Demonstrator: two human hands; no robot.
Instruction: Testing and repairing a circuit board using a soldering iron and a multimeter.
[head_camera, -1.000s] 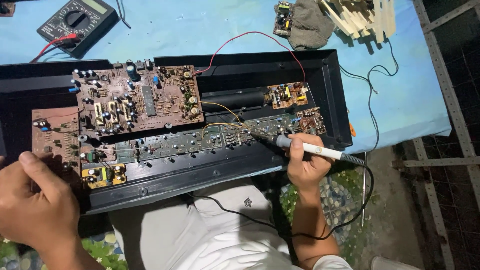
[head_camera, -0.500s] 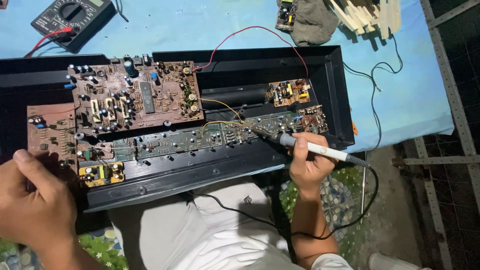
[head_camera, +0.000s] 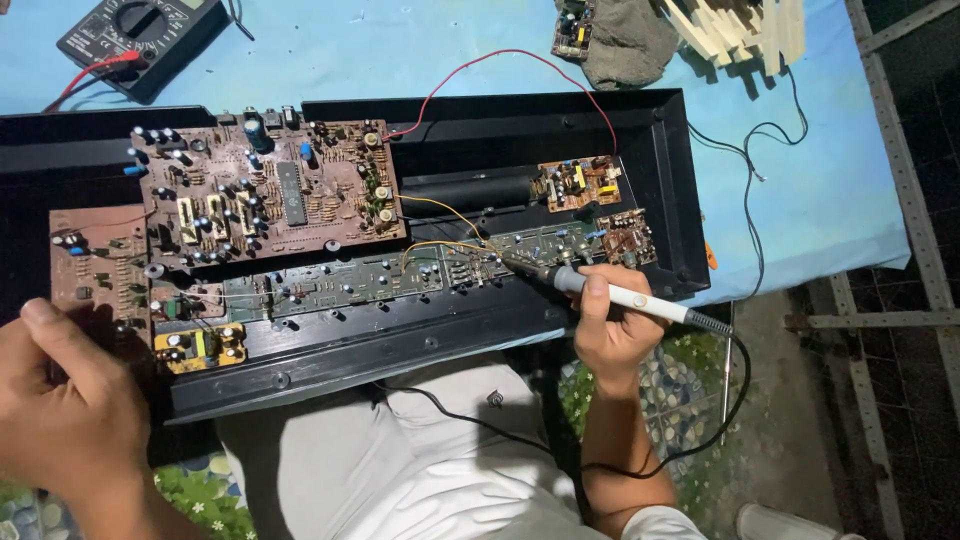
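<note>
Right hand (head_camera: 612, 335): fingers closed around soldering iron (head_camera: 620, 293), tip on long circuit board (head_camera: 400, 278).
Left hand (head_camera: 65, 400): fingers curled, gripping black case (head_camera: 330, 355) edge.

- We hold a white soldering iron (head_camera: 620, 293) with a grey grip; it lies slanted, its tip pointing toward ten o'clock and touching the long green board (head_camera: 400, 278), its black cord trailing off toward four o'clock.
- We see that narrow green board lying flat, lengthwise in the black case (head_camera: 660, 160).
- At nine o'clock, a brown circuit board (head_camera: 95, 270) sits partly shadowed.
</note>
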